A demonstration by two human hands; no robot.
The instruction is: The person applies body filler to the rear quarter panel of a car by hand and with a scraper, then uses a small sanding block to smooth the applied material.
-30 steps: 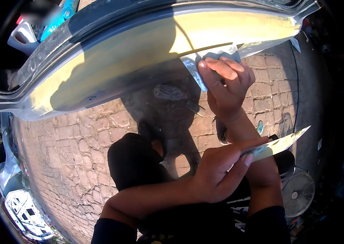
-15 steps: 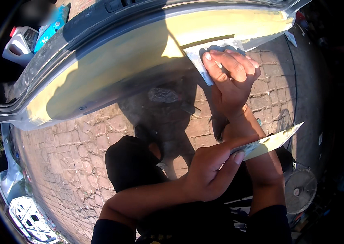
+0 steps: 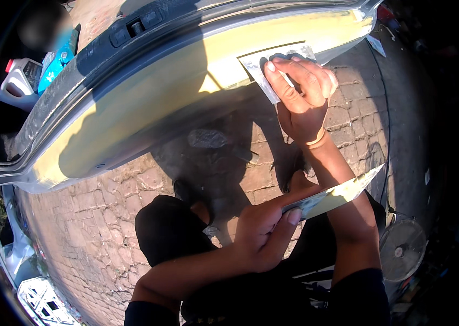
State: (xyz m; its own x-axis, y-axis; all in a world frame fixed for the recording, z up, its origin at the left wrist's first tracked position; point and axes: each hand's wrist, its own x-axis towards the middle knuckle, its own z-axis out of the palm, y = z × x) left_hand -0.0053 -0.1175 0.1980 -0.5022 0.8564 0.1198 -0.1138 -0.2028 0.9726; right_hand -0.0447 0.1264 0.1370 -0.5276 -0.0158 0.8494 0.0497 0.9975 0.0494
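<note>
A long car body panel (image 3: 131,108), coated with yellow filler, curves across the upper part of the view. My right hand (image 3: 305,89) grips a thin grey putty spreader (image 3: 264,87), fingers over its face and thumb at the left side. Its far straight edge lies at the sunlit part of the panel, casting a narrow dark line. Lower down, my left hand (image 3: 264,233) pinches a flat putty board (image 3: 340,196) smeared with yellow filler. That board sits above my right forearm and points up to the right.
Brick paving (image 3: 93,217) lies below, with a clear plastic bottle (image 3: 207,138) in the shade. At the upper left are a white jug (image 3: 20,87) and a blue package (image 3: 58,62). A round fan-like disc (image 3: 402,250) stands at right, near a dark cable (image 3: 388,114).
The view has shifted slightly, so the panel appears farther left and up. My right hand with the spreader has slid a little rightward along the panel. Both hands keep their holds.
</note>
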